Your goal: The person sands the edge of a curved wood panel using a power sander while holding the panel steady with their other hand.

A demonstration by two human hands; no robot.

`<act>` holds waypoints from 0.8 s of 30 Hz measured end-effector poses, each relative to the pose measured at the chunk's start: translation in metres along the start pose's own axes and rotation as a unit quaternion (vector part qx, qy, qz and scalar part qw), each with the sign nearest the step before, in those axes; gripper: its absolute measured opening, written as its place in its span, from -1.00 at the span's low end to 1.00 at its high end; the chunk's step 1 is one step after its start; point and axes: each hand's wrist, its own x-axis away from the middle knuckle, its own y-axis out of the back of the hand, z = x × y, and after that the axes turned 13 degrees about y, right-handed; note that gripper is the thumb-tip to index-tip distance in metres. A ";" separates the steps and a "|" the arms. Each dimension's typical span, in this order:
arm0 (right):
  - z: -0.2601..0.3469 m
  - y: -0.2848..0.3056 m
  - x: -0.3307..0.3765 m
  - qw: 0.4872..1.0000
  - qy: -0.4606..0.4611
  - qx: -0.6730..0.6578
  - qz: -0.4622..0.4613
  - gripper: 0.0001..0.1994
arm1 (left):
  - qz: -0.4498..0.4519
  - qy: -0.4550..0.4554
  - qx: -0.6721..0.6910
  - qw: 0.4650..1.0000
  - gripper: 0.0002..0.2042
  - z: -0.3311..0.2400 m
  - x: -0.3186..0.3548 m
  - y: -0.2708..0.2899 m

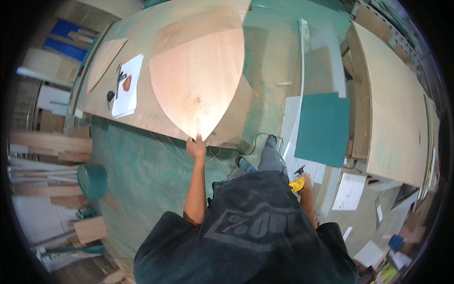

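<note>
My left hand (196,146) grips the pointed near tip of a curved, leaf-shaped plywood panel (201,80). The panel lies on a large plywood workbench (156,28). My right hand (305,182) hangs by my hip, closed around a yellow and black power tool (297,183). A black cable (255,142) trails over the green floor near my feet.
White papers (126,87) with small dark items lie on the bench's left part. A teal bucket (92,180) and stacked boards stand at the left. A teal board (323,128), white strips and a long plywood table (397,109) are at the right.
</note>
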 end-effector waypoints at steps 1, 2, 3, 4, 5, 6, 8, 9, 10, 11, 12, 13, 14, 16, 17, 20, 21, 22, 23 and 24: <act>0.003 -0.009 0.002 1.000 -0.011 0.018 0.013 -0.81 | -0.031 -0.009 -0.020 0.999 -0.64 0.008 -0.008 0.003; 0.007 0.012 -0.015 0.998 -0.004 0.043 0.035 -0.80 | 0.007 0.021 -0.014 1.000 -0.62 -0.011 0.000 -0.005; 0.004 0.008 -0.012 0.999 0.005 0.038 0.038 -0.80 | -0.004 0.029 -0.018 0.999 -0.62 -0.019 -0.001 -0.007; 0.003 0.010 -0.014 0.998 0.005 0.037 0.057 -0.82 | -0.015 0.046 -0.021 0.999 -0.62 -0.022 0.000 -0.007; 0.005 0.012 -0.017 0.997 0.009 0.033 0.074 -0.84 | -0.021 0.060 -0.020 0.998 -0.62 -0.025 -0.001 -0.007; 0.009 0.003 -0.012 0.997 -0.006 0.040 0.065 -0.86 | 0.003 0.066 -0.011 0.998 -0.60 -0.026 -0.001 -0.004; 0.008 0.001 -0.005 0.992 0.042 0.082 0.087 -0.79 | -0.004 0.075 0.005 0.997 -0.59 -0.029 0.002 -0.004; 0.006 0.005 -0.002 0.985 0.066 0.108 0.119 -0.69 | -0.006 0.077 0.012 0.997 -0.58 -0.032 0.004 -0.004; 0.005 0.009 0.001 0.975 0.090 0.136 0.149 -0.59 | -0.010 0.098 0.009 0.995 -0.58 -0.035 0.006 -0.002; 0.011 0.013 0.001 0.962 0.116 0.169 0.181 -0.49 | -0.008 0.111 0.014 0.994 -0.58 -0.032 0.007 -0.001; 0.018 0.012 -0.002 0.956 0.121 0.185 0.191 -0.58 | -0.006 0.123 0.019 0.992 -0.59 -0.027 0.007 0.002; 0.019 0.019 -0.018 0.970 0.089 0.156 0.163 -0.67 | 0.003 0.122 0.028 0.992 -0.59 -0.036 0.009 -0.001; 0.023 0.025 -0.031 0.980 0.063 0.137 0.133 -0.77 | 0.028 0.131 0.054 0.990 -0.58 -0.040 0.013 -0.001; 0.032 0.019 -0.037 0.983 0.045 0.144 0.100 -0.85 | 0.073 0.150 0.093 0.982 -0.56 -0.044 0.024 0.001; 0.033 0.007 -0.032 0.981 0.036 0.164 0.094 -0.84 | 0.040 0.121 0.074 0.989 -0.53 -0.036 0.029 0.000; 0.047 -0.006 -0.026 0.976 0.010 0.199 0.091 -0.83 | -0.025 0.028 0.022 0.999 -0.41 -0.021 0.047 -0.010; 0.043 -0.007 -0.013 0.971 0.052 0.207 0.109 -0.83 | -0.037 -0.002 0.011 0.999 -0.34 -0.030 0.056 -0.003; 0.041 -0.023 0.012 0.961 0.092 0.224 0.136 -0.83 | -0.057 -0.023 0.002 0.998 -0.28 -0.031 0.059 0.004; 0.043 -0.021 0.015 0.939 0.148 0.259 0.171 -0.82 | -0.027 -0.041 -0.034 0.998 -0.23 -0.034 0.056 0.003; 0.046 -0.024 0.017 0.909 0.204 0.299 0.206 -0.82 | -0.003 -0.050 -0.071 0.996 -0.18 -0.025 0.050 0.004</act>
